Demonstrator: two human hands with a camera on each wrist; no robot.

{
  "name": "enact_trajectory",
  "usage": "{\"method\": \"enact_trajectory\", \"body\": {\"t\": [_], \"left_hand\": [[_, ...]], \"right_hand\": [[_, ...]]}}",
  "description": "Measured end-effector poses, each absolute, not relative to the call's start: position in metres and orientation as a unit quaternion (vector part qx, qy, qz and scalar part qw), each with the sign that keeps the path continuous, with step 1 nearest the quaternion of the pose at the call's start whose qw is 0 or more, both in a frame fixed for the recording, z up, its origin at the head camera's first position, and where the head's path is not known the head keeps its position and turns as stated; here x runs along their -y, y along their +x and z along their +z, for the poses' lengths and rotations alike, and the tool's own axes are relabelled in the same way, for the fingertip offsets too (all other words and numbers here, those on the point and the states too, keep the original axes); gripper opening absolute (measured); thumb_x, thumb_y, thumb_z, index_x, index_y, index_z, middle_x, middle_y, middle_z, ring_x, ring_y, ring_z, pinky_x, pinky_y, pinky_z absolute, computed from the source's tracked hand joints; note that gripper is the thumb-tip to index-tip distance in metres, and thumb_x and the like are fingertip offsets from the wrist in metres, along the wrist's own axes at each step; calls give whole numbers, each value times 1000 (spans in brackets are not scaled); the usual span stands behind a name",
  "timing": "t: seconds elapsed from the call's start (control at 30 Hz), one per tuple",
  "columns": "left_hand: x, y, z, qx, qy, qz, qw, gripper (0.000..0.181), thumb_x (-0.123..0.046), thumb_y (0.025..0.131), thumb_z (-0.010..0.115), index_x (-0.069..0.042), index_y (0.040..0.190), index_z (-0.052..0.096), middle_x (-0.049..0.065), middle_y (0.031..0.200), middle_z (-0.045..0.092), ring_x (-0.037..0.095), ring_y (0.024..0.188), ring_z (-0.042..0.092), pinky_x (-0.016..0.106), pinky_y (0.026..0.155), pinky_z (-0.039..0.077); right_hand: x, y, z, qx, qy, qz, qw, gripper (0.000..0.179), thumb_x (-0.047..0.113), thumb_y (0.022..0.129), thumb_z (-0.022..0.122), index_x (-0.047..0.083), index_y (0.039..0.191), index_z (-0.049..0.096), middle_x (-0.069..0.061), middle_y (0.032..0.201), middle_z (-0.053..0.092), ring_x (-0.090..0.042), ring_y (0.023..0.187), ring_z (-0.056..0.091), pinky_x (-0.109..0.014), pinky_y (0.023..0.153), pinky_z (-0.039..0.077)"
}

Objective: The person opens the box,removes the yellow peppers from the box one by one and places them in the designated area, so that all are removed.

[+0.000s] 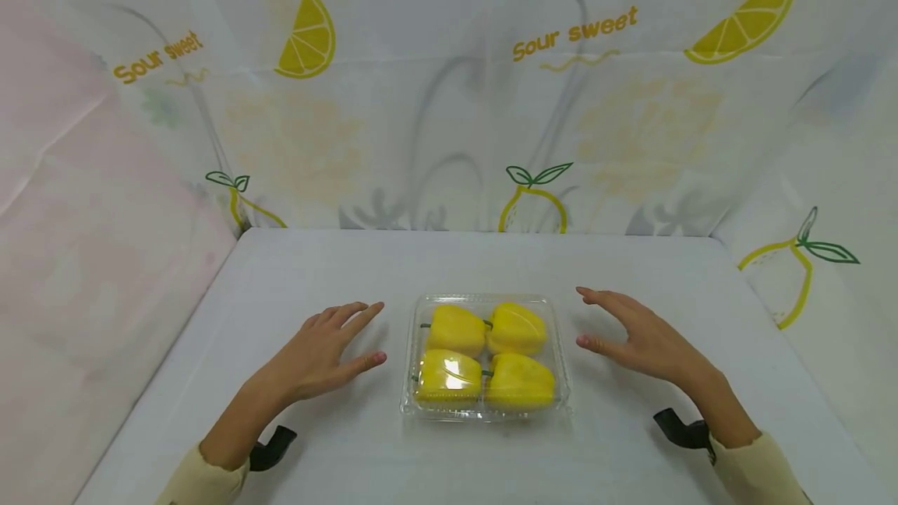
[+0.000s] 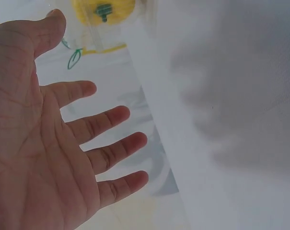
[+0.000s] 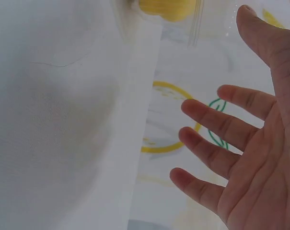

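A clear plastic clamshell box (image 1: 484, 414) lies on the white table with several yellow bell peppers (image 1: 521, 382) inside, set in two rows. Its lid looks closed. To the box's left, apart from it, hovers my left hand (image 1: 319, 353), fingers spread and holding nothing. My right hand (image 1: 641, 337) is on the other side, also apart from the box, its thumb and fingers extended with nothing in them. Part of one pepper (image 2: 106, 10) with a green stem shows at the top of the left wrist view. The right wrist view catches a yellow pepper (image 3: 168, 8) at its top edge.
White cloth covers the table (image 1: 337, 263). Behind it hangs a curtain (image 1: 435, 115) printed with lemons and lettering, and similar fabric closes off both sides. Black curved pieces (image 1: 273, 449) sit at both wrists, by the cream sleeves (image 1: 206, 482).
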State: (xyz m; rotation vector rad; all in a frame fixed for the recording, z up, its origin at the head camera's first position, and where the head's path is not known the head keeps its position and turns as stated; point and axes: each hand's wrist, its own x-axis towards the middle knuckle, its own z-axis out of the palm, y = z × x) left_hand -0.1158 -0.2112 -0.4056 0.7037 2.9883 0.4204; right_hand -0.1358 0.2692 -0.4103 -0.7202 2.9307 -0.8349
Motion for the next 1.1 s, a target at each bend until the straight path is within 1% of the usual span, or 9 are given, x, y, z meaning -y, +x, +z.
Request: {"method": "enact_trajectory", "body": {"t": [0.13,0.33,0.43,0.57,0.77,0.97,1.1], "left_hand": [[208,-112,-405,-961,232,151,28,80,-69,91,49,-18,152,39,14,145,47,40,129,44,63,102,32],[207,-108,-406,-957,233,167,46,82,-72,89,49,-20,152,39,12,145,47,36,130,44,61,104,32],[206,-106,-406,-954,235,175,57,82,-73,89,48,-21,152,38,10,146,46,34,131,44,60,104,33],[204,-103,-405,-950,239,190,67,82,-73,89,48,-21,151,38,8,146,46,33,130,45,59,102,36],[201,-99,-405,-948,238,198,76,83,-74,88,48,-21,151,39,8,146,45,33,129,46,60,101,37],[197,-97,-403,-945,233,206,97,79,-69,89,54,-22,151,39,8,147,44,34,129,47,60,99,39],[195,-95,-401,-942,233,216,109,78,-66,89,58,-21,150,40,6,147,44,32,129,47,59,99,41]], "right_hand": [[-269,-132,-411,-934,-232,-271,10,73,53,88,69,16,147,46,-7,141,53,-31,128,47,-59,99,38],[-267,-127,-411,-932,-236,-273,20,74,56,86,69,17,146,48,-1,142,52,-28,128,49,-58,99,41],[-264,-125,-411,-928,-245,-279,27,74,55,86,70,16,145,48,-1,141,53,-27,127,50,-57,98,42],[-262,-122,-411,-924,-249,-287,41,76,56,85,70,15,145,49,-5,136,58,-29,125,52,-58,96,43],[-260,-118,-413,-922,-252,-288,56,78,60,84,69,17,145,49,-4,130,61,-30,124,53,-59,95,44],[-260,-115,-412,-913,-273,-299,55,75,55,84,72,17,145,49,-4,130,62,-29,124,54,-57,94,45],[-259,-113,-410,-909,-285,-298,58,75,56,84,72,18,144,50,-2,130,62,-27,123,54,-56,94,45]]}}
